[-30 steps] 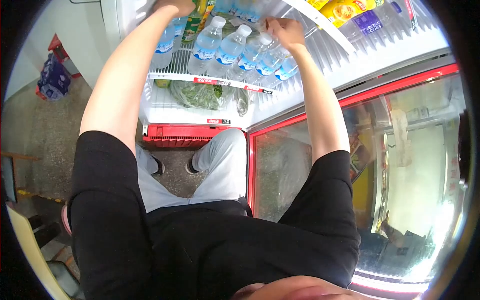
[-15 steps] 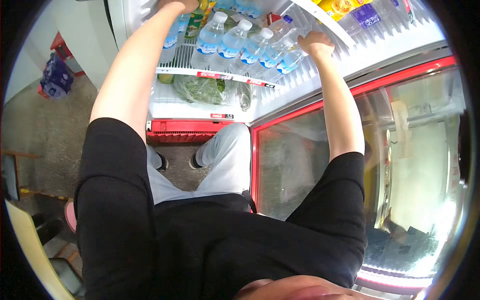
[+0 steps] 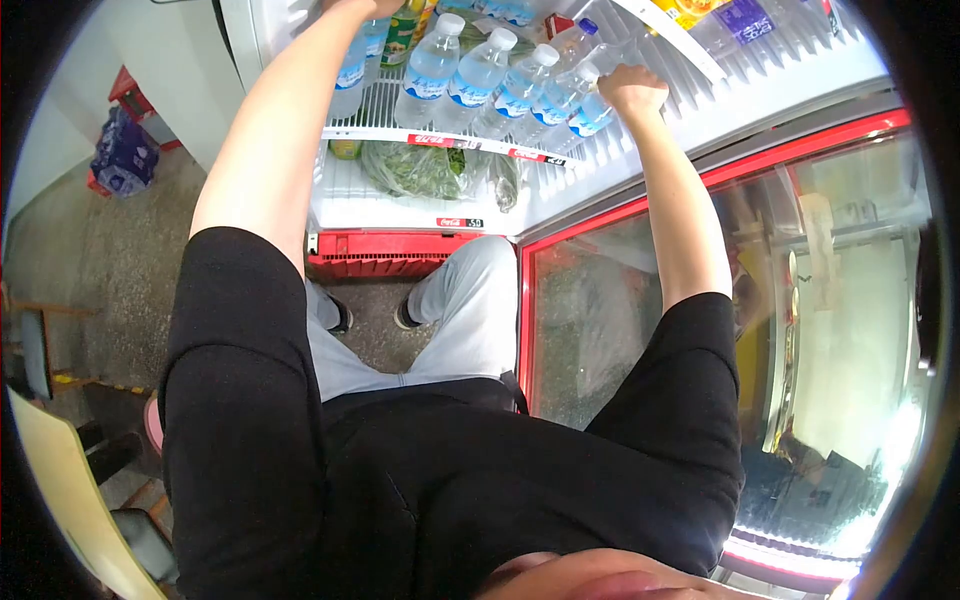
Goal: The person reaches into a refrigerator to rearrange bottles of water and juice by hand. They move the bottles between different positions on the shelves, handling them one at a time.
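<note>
My right hand point(image 3: 634, 88) is closed at the top of the rightmost water bottle point(image 3: 592, 115) on the fridge's wire shelf. Its fingers hide that bottle's cap. To the left of it stand several clear bottles with blue labels and white caps, among them a front bottle point(image 3: 432, 70). My left hand point(image 3: 372, 6) reaches in at the upper left, cut off by the picture's top edge, so its fingers are hidden. Close to it are a green-and-yellow package point(image 3: 402, 32) and more blue-labelled bottles point(image 3: 348, 78).
Bagged leafy greens point(image 3: 415, 168) lie on the fridge floor below the wire shelf. The red-framed glass door point(image 3: 600, 300) stands open at right. Drinks with yellow and purple labels point(image 3: 745, 20) sit in the upper right. A purple pack point(image 3: 125, 150) is on the left floor.
The whole view has shifted slightly, so the fridge and bottles appear a little further right and lower. Both hands stay at about the same places among the bottles.
</note>
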`<control>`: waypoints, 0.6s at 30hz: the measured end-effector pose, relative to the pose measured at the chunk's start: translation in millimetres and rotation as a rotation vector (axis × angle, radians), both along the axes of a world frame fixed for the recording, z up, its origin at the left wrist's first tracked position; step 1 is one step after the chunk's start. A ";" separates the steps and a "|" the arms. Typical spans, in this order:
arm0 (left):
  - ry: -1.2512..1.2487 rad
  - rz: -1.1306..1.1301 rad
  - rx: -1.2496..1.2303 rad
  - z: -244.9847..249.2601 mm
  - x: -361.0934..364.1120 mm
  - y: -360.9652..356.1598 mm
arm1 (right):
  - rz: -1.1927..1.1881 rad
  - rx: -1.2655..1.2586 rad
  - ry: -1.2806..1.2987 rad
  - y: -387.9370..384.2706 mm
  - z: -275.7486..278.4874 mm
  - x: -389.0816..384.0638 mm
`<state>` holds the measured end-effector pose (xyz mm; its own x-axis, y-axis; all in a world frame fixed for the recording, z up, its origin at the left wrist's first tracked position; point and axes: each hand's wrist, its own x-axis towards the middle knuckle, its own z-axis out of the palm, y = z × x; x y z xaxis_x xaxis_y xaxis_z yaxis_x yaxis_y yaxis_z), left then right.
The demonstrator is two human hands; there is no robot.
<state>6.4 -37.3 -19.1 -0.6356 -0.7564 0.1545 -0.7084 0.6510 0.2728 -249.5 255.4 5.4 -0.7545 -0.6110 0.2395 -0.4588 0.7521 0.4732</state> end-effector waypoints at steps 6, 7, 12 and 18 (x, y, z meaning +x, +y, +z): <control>0.001 0.017 0.006 -0.7 -0.4 -0.4 | -0.018 0.001 0.028 3.2 -4.0 -19.5; 0.009 0.022 0.013 0.1 0.4 1.7 | -0.032 0.010 0.015 4.7 -2.6 -22.7; 0.060 0.039 0.012 -1.1 -2.9 6.3 | -0.077 0.053 -0.010 4.0 1.2 -23.6; 0.072 0.028 0.006 -8.2 -5.0 -8.5 | -0.064 0.038 0.020 -0.4 19.0 -5.9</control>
<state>1.4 -45.8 -27.3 -0.6018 -0.7745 0.1948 -0.7045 0.6297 0.3274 -255.4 255.1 24.3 -0.7873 -0.5709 0.2329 -0.4007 0.7608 0.5105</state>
